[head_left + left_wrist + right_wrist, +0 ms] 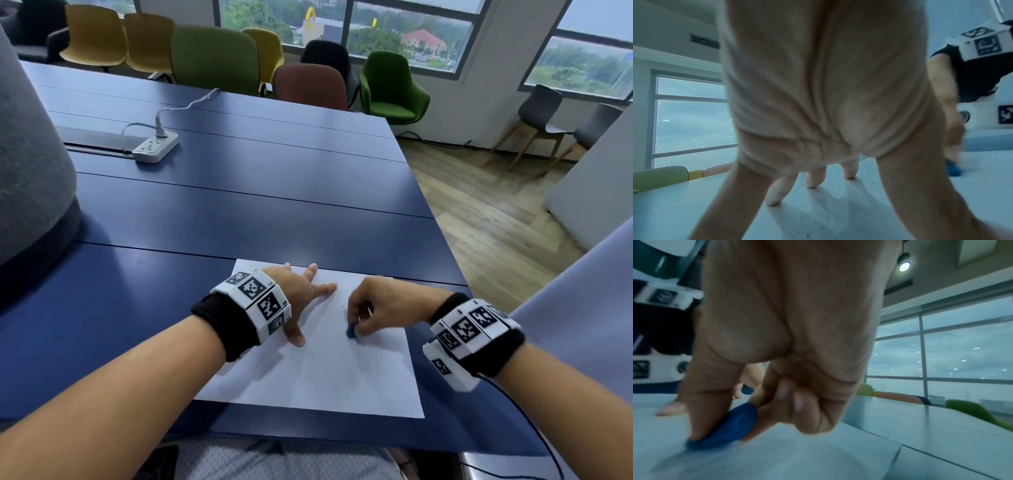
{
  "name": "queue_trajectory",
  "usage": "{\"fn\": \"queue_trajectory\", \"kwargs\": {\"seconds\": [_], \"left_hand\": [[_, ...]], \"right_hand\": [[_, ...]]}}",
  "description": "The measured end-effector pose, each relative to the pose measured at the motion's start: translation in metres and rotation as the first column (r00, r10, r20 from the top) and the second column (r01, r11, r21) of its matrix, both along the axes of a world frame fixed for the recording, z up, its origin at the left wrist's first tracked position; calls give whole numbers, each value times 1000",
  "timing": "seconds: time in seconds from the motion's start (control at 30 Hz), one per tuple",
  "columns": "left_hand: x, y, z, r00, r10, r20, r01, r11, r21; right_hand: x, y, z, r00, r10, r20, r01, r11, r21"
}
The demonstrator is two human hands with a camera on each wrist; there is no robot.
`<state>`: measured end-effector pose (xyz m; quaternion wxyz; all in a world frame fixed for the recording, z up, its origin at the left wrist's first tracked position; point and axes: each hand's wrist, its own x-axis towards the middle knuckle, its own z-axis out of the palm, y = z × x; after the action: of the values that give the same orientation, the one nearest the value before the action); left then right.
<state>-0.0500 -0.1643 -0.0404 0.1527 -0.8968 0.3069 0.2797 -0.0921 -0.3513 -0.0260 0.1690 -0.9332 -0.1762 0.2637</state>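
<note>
Disc (352, 332), blue: pinched by right hand (383, 308) on paper (325, 377) | left hand (298, 294) spread flat nearby

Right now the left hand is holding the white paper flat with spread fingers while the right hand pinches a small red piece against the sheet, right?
One slip: the piece is blue, not red, as the right wrist view shows plainly. The rest holds: the left hand presses the white paper with spread fingers and the right hand pinches the piece against the sheet.

Eraser (352, 331) on paper (329, 373), on table (239, 205)
</note>
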Motion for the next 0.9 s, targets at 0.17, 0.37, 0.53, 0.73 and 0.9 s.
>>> {"fn": "queue_trajectory", "kwargs": {"seconds": [0.17,0.37,0.53,0.73,0.9], "left_hand": [[-1,0,0,1000,2,3,-2,1000,-5],[-1,0,2,1000,18,-7,-18,1000,-11],[-8,-3,-1,996,87,-32,-88,994,-62],[-14,-2,-6,996,84,5,-83,993,-82],[-13,-2,-7,997,78,9,-77,994,-84]], "right_hand": [[-11,1,0,990,80,-117,-83,996,-15],[-2,-10,-5,998,-41,52,39,999,27],[-11,-14,-6,1000,-19,-21,19,1000,20],[20,-9,-4,993,-66,97,64,998,28],[25,-10,-10,985,-121,121,110,989,96]]}}
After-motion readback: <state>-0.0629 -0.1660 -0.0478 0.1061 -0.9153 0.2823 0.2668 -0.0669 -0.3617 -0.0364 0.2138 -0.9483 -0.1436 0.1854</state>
